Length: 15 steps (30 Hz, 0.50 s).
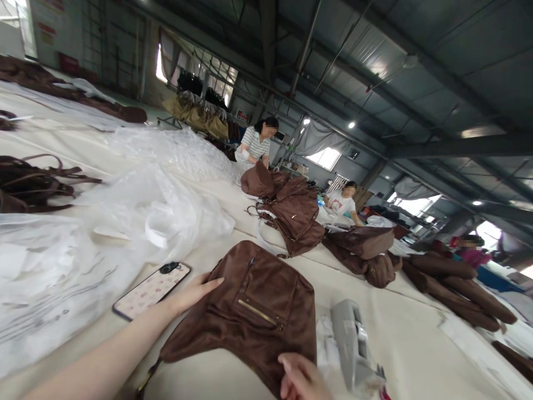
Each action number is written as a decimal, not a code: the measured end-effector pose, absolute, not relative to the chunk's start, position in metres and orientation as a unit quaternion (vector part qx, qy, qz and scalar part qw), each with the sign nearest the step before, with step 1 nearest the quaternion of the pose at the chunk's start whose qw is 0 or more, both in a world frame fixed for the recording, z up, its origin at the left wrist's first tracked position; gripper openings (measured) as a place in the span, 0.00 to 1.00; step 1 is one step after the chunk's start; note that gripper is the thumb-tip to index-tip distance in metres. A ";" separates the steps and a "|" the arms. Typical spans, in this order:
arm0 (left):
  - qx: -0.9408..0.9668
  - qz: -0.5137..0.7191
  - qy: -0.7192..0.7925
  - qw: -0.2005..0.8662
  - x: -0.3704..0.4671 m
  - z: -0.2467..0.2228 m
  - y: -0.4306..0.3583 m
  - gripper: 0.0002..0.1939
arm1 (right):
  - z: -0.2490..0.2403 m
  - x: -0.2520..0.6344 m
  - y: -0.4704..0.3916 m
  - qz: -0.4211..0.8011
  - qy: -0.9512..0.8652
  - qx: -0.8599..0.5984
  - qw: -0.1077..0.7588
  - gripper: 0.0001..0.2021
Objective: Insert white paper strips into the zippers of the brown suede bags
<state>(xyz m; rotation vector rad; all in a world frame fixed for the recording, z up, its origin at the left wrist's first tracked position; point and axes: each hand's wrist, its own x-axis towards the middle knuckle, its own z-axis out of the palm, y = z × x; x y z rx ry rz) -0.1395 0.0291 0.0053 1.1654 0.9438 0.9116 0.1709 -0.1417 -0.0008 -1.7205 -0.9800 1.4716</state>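
A dark brown bag (270, 283) with a brass zipper across its front lies on the pale table before me. My left hand (194, 291) holds its upper left edge, the thumb on top and the other fingers partly hidden behind the edge. At the lower right part of the bag, my right hand (302, 378) has its fingers curled against the material; the frame's bottom cuts this hand off. A strap with a brass clip (145, 382) hangs from the bag's lower left corner. Close to my left forearm lies a phone (152, 290) in a patterned case.
Right of the bag stands a grey tape dispenser (350, 344). Clear plastic bags (158, 205) spread over the left side. More brown bags (291, 214) are piled further along the table, with dark straps (33, 183) at far left. Co-workers (255, 141) work beyond.
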 end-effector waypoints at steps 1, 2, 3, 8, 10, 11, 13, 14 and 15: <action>0.510 0.399 0.409 0.643 -0.141 0.004 0.030 0.37 | -0.004 0.160 -0.125 0.581 -0.339 -0.650 0.353 0.27; 0.511 0.397 0.405 0.646 -0.143 0.003 0.031 0.36 | -0.006 0.148 -0.109 0.599 -0.299 -0.640 0.377 0.26; 0.513 0.395 0.403 0.647 -0.144 0.003 0.032 0.36 | -0.008 0.137 -0.094 0.612 -0.256 -0.628 0.407 0.23; 0.506 0.389 0.371 0.674 -0.148 -0.001 0.037 0.32 | -0.007 0.100 -0.057 0.651 -0.038 -0.528 0.545 0.09; 0.500 0.393 0.367 0.679 -0.148 -0.003 0.039 0.32 | -0.006 0.096 -0.057 0.666 -0.012 -0.498 0.555 0.05; 0.496 0.397 0.373 0.676 -0.147 -0.004 0.039 0.32 | -0.006 0.095 -0.059 0.678 -0.019 -0.486 0.551 0.03; 0.486 0.412 0.394 0.663 -0.146 -0.007 0.036 0.32 | -0.007 0.098 -0.063 0.702 -0.049 -0.464 0.538 0.05; 0.483 0.420 0.402 0.654 -0.145 -0.008 0.034 0.32 | -0.008 0.101 -0.064 0.713 -0.067 -0.454 0.530 0.08; 0.483 0.427 0.414 0.643 -0.145 -0.010 0.032 0.31 | -0.009 0.105 -0.063 0.715 -0.084 -0.452 0.528 0.10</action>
